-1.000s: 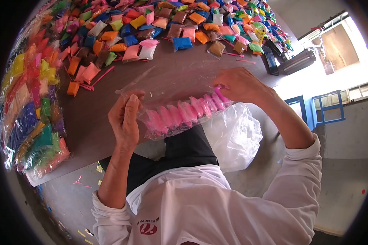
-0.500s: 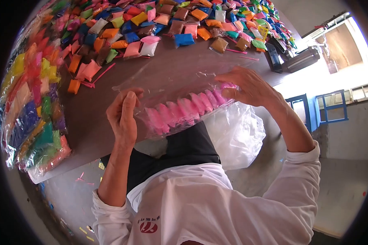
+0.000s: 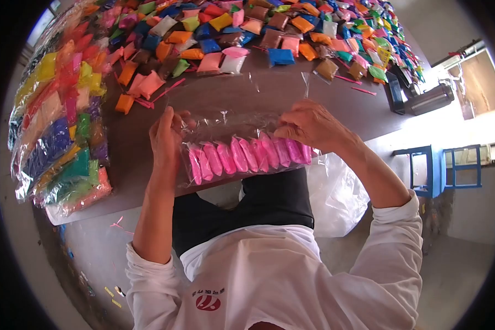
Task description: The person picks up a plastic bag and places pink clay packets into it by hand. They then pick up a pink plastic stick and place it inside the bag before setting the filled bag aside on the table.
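A clear plastic bag (image 3: 225,120) is stretched between my two hands at the table's near edge. Inside it stands a row of several small pink packets (image 3: 241,155), side by side, shading to magenta at the right end. My left hand (image 3: 168,132) pinches the bag's left end, thumb up and fingers curled. At the upper right of the bag, my right hand (image 3: 311,125) is closed on the plastic, its fingers bent down just above the magenta packets. The bag's far flap lies spread over the brown tabletop.
Loose colourful packets (image 3: 280,56) cover the far side of the table (image 3: 203,91). Filled clear bags (image 3: 60,143) are piled along the left edge. A dark metal flask (image 3: 429,99) lies at the right. A large clear plastic bag (image 3: 338,192) hangs beside my lap; a blue stool (image 3: 435,170) stands beyond.
The bag has gone from slanted to nearly level, and the packets now stand in a straighter row. My right hand has moved down and closed more on the plastic. The view has shifted slightly.
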The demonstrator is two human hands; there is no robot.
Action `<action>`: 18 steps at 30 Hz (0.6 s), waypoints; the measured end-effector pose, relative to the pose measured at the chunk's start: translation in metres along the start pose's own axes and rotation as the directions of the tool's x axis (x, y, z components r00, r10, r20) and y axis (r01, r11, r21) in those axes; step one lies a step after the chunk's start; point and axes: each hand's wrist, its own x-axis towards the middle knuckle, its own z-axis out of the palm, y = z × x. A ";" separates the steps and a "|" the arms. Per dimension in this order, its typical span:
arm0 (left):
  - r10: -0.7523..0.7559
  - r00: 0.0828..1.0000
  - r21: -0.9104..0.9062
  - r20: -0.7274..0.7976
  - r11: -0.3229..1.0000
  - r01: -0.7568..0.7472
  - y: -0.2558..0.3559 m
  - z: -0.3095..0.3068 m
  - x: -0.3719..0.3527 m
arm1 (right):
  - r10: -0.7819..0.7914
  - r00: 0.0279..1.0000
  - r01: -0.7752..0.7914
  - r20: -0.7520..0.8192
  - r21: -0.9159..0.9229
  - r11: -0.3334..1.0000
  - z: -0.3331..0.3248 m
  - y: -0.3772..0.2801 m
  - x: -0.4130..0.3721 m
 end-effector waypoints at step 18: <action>0.127 0.804 0.637 0.581 0.544 -0.547 0.040 0.068 -0.040 | 0.106 0.979 -0.121 0.177 0.075 0.990 0.006 -0.001 0.023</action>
